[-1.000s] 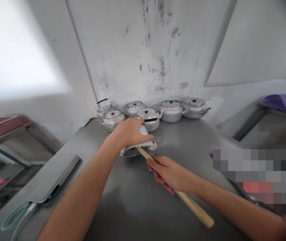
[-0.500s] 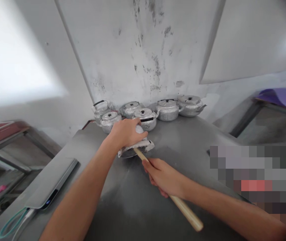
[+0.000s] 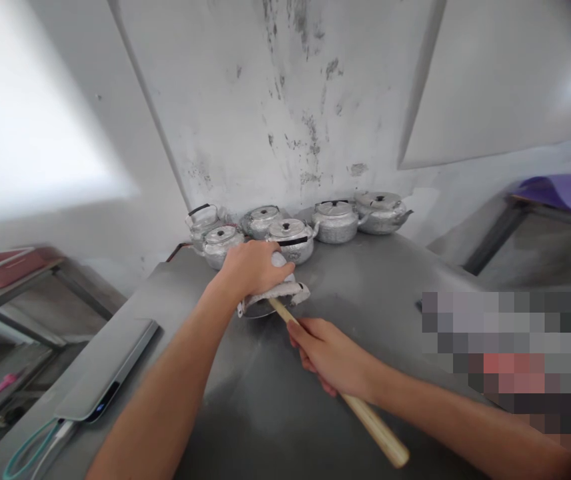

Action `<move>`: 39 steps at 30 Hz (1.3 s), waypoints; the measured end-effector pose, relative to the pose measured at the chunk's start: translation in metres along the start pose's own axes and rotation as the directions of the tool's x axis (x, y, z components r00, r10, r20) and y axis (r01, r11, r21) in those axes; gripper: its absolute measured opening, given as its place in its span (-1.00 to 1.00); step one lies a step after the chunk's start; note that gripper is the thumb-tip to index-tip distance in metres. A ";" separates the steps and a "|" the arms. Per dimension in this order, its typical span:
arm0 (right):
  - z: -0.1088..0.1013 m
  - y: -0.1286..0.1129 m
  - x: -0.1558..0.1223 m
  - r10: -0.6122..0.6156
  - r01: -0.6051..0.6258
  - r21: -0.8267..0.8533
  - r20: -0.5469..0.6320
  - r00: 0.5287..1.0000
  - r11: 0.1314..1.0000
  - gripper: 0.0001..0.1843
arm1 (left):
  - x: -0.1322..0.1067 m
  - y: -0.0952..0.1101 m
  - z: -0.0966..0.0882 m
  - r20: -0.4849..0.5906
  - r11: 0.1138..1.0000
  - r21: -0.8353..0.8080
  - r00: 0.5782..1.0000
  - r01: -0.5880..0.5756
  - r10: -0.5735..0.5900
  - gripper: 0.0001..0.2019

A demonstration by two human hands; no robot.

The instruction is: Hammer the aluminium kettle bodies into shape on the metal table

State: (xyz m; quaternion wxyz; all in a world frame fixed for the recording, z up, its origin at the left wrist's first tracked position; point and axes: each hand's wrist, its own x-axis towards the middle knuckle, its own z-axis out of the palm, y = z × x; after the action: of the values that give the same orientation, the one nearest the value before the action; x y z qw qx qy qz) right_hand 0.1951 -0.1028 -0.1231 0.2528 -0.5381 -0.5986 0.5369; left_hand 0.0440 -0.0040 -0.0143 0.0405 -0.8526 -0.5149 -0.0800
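Note:
My left hand (image 3: 258, 268) is closed over the top of a dented, silvery metal kettle (image 3: 285, 291) that lies tipped on the table, its opening towards me. Much of its body is hidden under my palm and fingers. Lugs stick out at both sides of the rim. In my right hand (image 3: 323, 353) is a pale wooden stick (image 3: 375, 430), fingers wrapped round its middle. The stick's far end reaches into the kettle's opening, and the near end points down to the right. Just beyond my left hand stands a lidded kettle (image 3: 290, 230) with a black knob.
Several more aluminium kettles (image 3: 335, 221) stand along the wall on the grey table (image 3: 265, 413). A flat grey device with a cable (image 3: 108, 367) lies at the left. Side tables hold a red container (image 3: 8, 269) and a purple item (image 3: 565, 200). A blurred-out person (image 3: 510, 360) is at the right.
The view has shifted slightly, so everything sits a little lower. Both hands keep their hold, and the stick stays in the kettle's opening.

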 end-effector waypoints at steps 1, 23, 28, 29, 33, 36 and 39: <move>0.000 -0.001 0.000 -0.012 0.012 -0.003 -0.012 1.000 1.000 -0.59 | 0.000 0.000 0.000 -0.003 1.000 0.001 1.000 -0.001 0.001 -0.40; -0.003 -0.009 0.000 0.064 -0.066 0.044 0.043 0.997 0.997 -0.62 | -0.001 0.000 -0.001 0.007 1.000 -0.018 1.000 0.012 -0.012 -0.41; -0.003 -0.006 0.001 0.024 -0.024 0.063 -0.004 1.000 0.998 -0.62 | 0.000 -0.001 0.001 -0.005 1.000 -0.015 1.000 0.008 -0.008 -0.41; -0.003 -0.005 0.002 0.045 -0.046 0.054 0.016 0.999 0.997 -0.62 | 0.000 -0.002 0.001 -0.008 1.000 -0.016 1.000 0.006 -0.006 -0.42; -0.004 -0.005 0.002 0.094 -0.095 0.022 0.059 0.994 0.995 -0.63 | 0.001 -0.003 0.003 -0.021 1.000 -0.019 1.000 0.002 -0.002 -0.43; -0.004 -0.009 0.001 -0.005 0.005 0.033 -0.005 1.000 0.999 -0.62 | 0.000 -0.002 0.002 -0.021 1.000 -0.020 1.000 0.004 -0.004 -0.44; -0.004 -0.014 -0.002 0.053 -0.054 0.026 0.025 0.998 0.998 -0.62 | -0.001 0.000 0.000 -0.009 1.000 -0.024 1.000 0.006 -0.006 -0.43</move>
State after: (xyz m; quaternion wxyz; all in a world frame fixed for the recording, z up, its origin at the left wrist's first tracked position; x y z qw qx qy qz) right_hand 0.1937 -0.1007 -0.1085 0.2382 -0.5437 -0.5798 0.5581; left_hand 0.0434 -0.0042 -0.0148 0.0326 -0.8510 -0.5163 -0.0902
